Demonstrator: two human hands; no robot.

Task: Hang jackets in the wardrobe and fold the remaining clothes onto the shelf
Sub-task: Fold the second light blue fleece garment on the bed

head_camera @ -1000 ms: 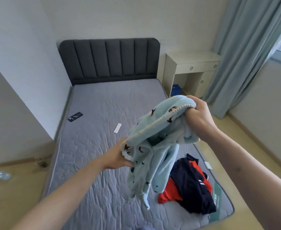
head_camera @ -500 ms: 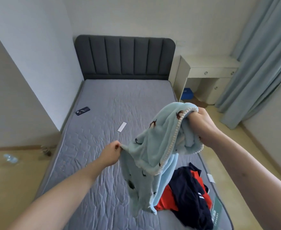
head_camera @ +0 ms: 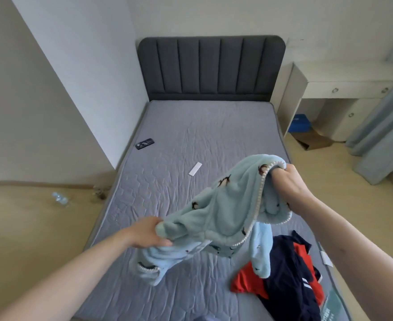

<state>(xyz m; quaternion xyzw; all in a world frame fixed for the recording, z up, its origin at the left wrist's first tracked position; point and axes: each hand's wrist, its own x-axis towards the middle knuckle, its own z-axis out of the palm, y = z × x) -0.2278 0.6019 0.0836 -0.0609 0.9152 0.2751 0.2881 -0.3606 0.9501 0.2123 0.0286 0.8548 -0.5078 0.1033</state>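
A light blue fleece garment point(head_camera: 223, 205) with small dark prints and a white beaded trim hangs stretched between my hands above the grey mattress point(head_camera: 191, 140). My left hand point(head_camera: 145, 232) grips its lower left edge. My right hand point(head_camera: 288, 184) grips the bunched upper right edge by the trim. One sleeve dangles down toward a heap of navy and red clothes point(head_camera: 286, 274) lying on the mattress's near right corner.
A dark phone point(head_camera: 144, 143) lies by the mattress's left edge and a white strip point(head_camera: 195, 168) near its middle. The dark padded headboard point(head_camera: 211, 68) stands behind. A white desk point(head_camera: 334, 93) and blue-grey curtain point(head_camera: 383, 135) are at right; a plastic bottle point(head_camera: 60, 198) lies on the floor.
My left hand has pulled the garment's edge down and to the left, spreading it wider. My view has shifted to the right along the bed.
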